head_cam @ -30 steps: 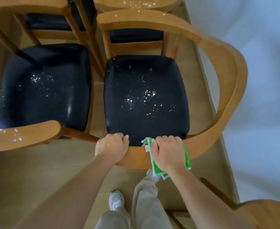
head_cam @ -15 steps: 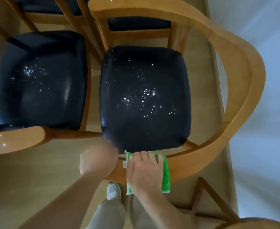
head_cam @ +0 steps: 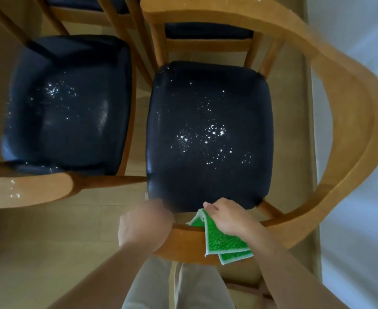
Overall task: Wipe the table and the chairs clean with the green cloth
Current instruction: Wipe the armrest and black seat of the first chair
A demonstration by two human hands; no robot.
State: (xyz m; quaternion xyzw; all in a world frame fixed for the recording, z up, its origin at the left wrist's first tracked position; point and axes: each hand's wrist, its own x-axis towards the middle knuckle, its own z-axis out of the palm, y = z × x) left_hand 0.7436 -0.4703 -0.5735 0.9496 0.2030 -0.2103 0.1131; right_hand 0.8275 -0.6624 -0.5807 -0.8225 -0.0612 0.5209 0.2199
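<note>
Head view: image soft and blurred at the edges; the left chair (head_cam: 65, 103) is cut off by the frame. Fingertips of the left hand (head_cam: 144, 226) are hidden, curled over the near end of the wooden backrest (head_cam: 183, 244) of the right chair (head_cam: 208, 134). Right hand (head_cam: 230, 218) pinches the green cloth (head_cam: 222, 239), which drapes over that backrest. White specks (head_cam: 206, 139) dot the dark seat.
</note>
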